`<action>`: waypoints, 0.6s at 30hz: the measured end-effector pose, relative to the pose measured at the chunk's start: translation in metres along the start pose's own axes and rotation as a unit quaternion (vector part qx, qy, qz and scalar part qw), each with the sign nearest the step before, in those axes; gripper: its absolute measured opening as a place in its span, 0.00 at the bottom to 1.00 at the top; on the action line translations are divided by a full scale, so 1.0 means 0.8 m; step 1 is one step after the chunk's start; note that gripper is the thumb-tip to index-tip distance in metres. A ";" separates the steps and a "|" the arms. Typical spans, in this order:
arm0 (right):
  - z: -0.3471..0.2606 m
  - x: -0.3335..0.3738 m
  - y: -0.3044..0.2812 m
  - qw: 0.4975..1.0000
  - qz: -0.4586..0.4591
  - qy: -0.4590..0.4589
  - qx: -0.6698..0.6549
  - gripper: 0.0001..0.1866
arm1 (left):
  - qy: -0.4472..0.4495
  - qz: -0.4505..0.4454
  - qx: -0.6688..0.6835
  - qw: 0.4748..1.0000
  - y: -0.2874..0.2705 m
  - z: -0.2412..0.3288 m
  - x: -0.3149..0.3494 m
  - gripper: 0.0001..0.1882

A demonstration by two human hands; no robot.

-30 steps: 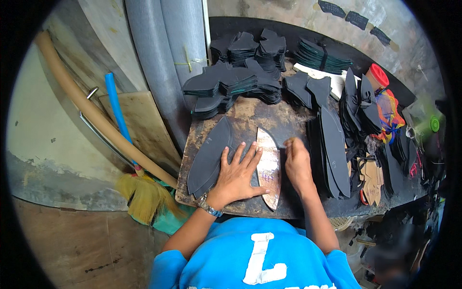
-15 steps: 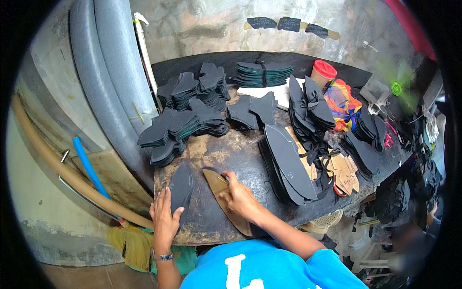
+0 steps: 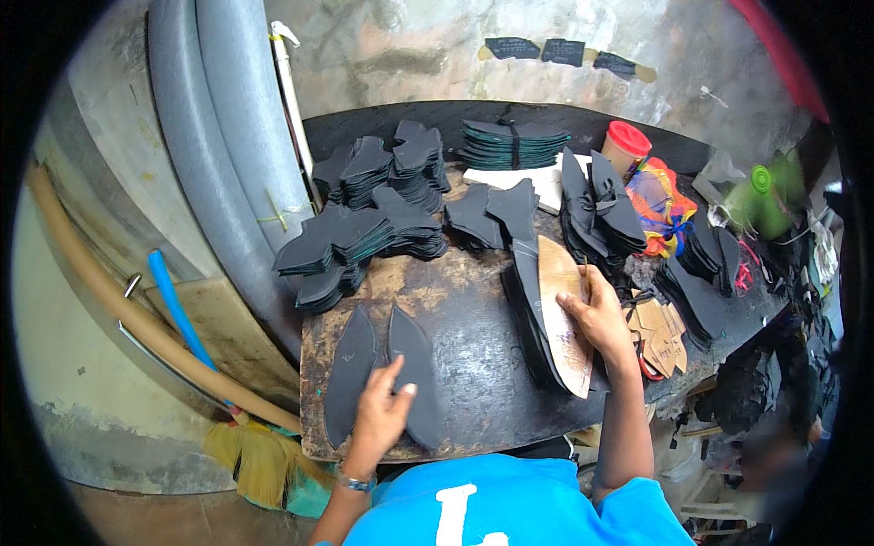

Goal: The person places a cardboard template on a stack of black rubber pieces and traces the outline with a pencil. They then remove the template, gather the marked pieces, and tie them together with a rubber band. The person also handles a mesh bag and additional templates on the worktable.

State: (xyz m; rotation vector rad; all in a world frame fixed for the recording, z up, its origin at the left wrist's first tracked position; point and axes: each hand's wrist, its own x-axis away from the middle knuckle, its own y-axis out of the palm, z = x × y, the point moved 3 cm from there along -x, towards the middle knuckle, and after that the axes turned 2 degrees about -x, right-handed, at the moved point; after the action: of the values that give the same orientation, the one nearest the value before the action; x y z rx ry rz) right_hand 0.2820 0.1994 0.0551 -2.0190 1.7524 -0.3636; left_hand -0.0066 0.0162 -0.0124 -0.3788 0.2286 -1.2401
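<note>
- Black cut pieces (image 3: pixel 387 369) lie side by side at the worktop's (image 3: pixel 473 400) near left; the left hand (image 3: pixel 381 414) rests on them, fingers loosely spread, gripping nothing.
- Tan pattern (image 3: pixel 563 314) leans on the black stack (image 3: pixel 528 309); the right hand (image 3: pixel 596 314) pinches its edge.
- Best kept flat and edges aligned, I'd say.

A red-lidded jar (image 3: pixel 625 146) stands near a green bottle (image 3: pixel 757 196)
</note>
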 end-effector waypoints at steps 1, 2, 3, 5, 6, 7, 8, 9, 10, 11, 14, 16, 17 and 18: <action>0.006 0.000 0.000 0.998 0.037 -0.014 0.050 0.25 | 0.015 -0.023 -0.007 1.000 0.007 0.002 0.003 0.26; 0.006 0.003 -0.003 0.988 0.073 -0.072 0.116 0.24 | 0.017 -0.030 -0.052 0.998 0.008 0.002 0.003 0.27; 0.008 0.003 -0.005 0.988 0.069 -0.052 0.125 0.24 | 0.028 -0.039 -0.072 0.996 0.004 0.003 0.003 0.27; -0.004 0.004 -0.015 0.985 0.082 -0.080 0.132 0.21 | 0.065 -0.040 -0.150 0.986 -0.009 0.006 0.002 0.28; -0.009 0.002 -0.017 0.997 0.066 -0.014 0.039 0.15 | 0.106 -0.028 -0.209 0.972 -0.017 0.008 0.001 0.29; -0.024 0.008 -0.021 0.998 0.049 -0.043 -0.004 0.14 | 0.152 -0.017 -0.268 0.951 -0.024 0.009 0.000 0.30; -0.038 0.019 -0.031 0.999 0.037 -0.006 -0.039 0.13 | 0.163 -0.031 -0.301 0.939 -0.029 0.007 -0.003 0.32; -0.058 0.030 -0.032 0.995 0.046 -0.060 -0.070 0.15 | 0.181 -0.046 -0.332 0.924 -0.032 0.004 -0.006 0.34; -0.072 0.043 -0.034 0.992 0.075 -0.042 -0.090 0.16 | 0.197 -0.063 -0.363 0.909 -0.034 0.001 -0.006 0.36; -0.087 0.062 -0.026 0.971 0.086 -0.076 -0.212 0.21 | 0.152 -0.097 -0.366 0.913 -0.033 -0.007 -0.013 0.41; -0.111 0.098 0.018 0.953 0.012 -0.094 -0.287 0.25 | 0.188 -0.077 -0.412 0.888 -0.026 -0.014 -0.020 0.43; -0.108 0.100 0.063 0.972 -0.105 -0.114 -0.177 0.22 | 0.198 -0.058 -0.417 0.885 -0.022 -0.017 -0.021 0.43; -0.098 0.096 0.092 0.969 -0.145 -0.070 -0.186 0.21 | 0.199 -0.050 -0.422 0.883 -0.020 -0.017 -0.021 0.43; -0.086 0.092 0.122 0.962 -0.187 -0.025 -0.195 0.20 | 0.199 -0.046 -0.424 0.882 -0.020 -0.018 -0.021 0.43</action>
State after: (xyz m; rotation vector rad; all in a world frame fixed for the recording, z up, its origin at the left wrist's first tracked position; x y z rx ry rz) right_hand 0.1769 0.1063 0.0610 -2.6252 1.4923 -0.0776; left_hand -0.0308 0.0253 -0.0199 -0.8910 1.1414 -1.2534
